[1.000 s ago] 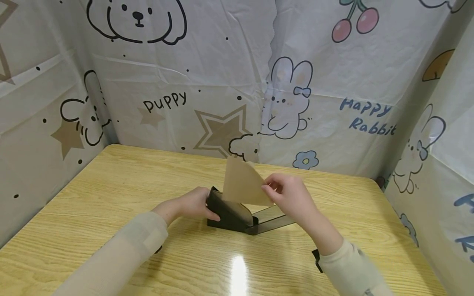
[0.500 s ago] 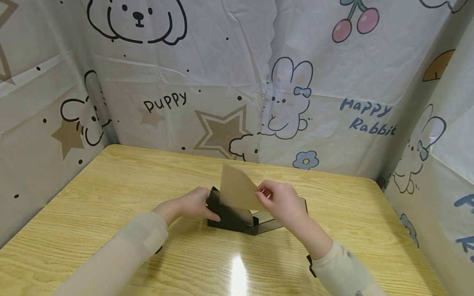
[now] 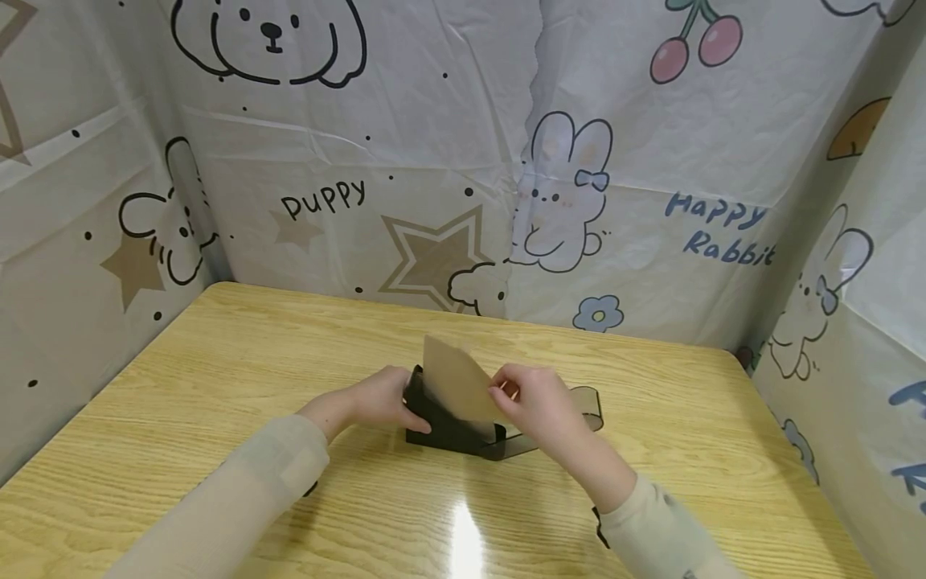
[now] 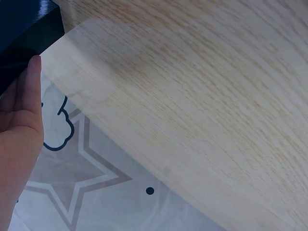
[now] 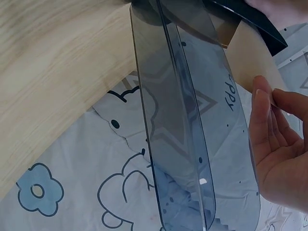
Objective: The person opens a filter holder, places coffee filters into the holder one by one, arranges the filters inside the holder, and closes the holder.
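A black wedge-shaped coffee filter holder (image 3: 444, 433) stands on the table, its smoky see-through lid (image 3: 587, 402) swung down to the right. My left hand (image 3: 379, 398) grips its tall left end, thumb on the near side, the other fingers mostly hidden behind. In the left wrist view, the holder's dark corner (image 4: 33, 38) lies at the fingertips. My right hand (image 3: 538, 402) pinches a tan paper coffee filter (image 3: 454, 382) between thumb and forefinger at its right edge. The filter's lower part is inside the holder. The right wrist view shows the pinched filter (image 5: 248, 57) beyond the lid (image 5: 173, 120).
The wood-grain table (image 3: 239, 378) reaches back to a pale cloth wall (image 3: 405, 137) printed with cartoon animals. More of this cloth hangs at both sides. A light reflection shines on the table's near part.
My right hand has moved left and down with the coffee filter, which has sunk lower into the holder. More of the lid's rounded end shows now. My left hand has stayed put.
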`<state>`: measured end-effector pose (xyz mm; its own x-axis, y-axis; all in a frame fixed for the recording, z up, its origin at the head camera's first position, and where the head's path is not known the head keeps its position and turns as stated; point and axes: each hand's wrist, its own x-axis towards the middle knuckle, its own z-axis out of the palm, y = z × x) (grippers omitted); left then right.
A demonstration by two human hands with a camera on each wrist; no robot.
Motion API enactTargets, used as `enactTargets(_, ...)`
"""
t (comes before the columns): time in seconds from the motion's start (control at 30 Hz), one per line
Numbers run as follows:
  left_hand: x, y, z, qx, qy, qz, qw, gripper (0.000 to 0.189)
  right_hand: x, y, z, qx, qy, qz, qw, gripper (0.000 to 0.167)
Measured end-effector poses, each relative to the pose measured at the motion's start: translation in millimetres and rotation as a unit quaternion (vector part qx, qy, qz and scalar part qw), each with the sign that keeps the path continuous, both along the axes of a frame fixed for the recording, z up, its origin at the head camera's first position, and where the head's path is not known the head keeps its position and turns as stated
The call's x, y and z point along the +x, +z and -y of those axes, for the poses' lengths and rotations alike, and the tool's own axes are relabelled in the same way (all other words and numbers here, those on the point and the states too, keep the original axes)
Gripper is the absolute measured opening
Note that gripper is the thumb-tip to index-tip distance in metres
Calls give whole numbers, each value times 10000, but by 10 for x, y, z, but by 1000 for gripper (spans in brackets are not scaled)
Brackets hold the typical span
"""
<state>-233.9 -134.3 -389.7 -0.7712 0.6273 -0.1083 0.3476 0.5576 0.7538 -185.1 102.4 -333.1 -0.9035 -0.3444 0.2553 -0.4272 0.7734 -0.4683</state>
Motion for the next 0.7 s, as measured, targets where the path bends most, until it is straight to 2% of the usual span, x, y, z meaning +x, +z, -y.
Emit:
enactTargets(0.13,-3,-9,-3,-12,24,-36,10000,27,2,-45,23,33,112,-63,9999,7)
enactTargets(0.47,1,-9,-6,-9,-19,-89,10000,23,15,-111,87,255,89,86,9996,7)
enactTargets(0.7,5,-5,-5,-32,62,-65,10000,26,8,-154,106,678,196,125,9974,7)
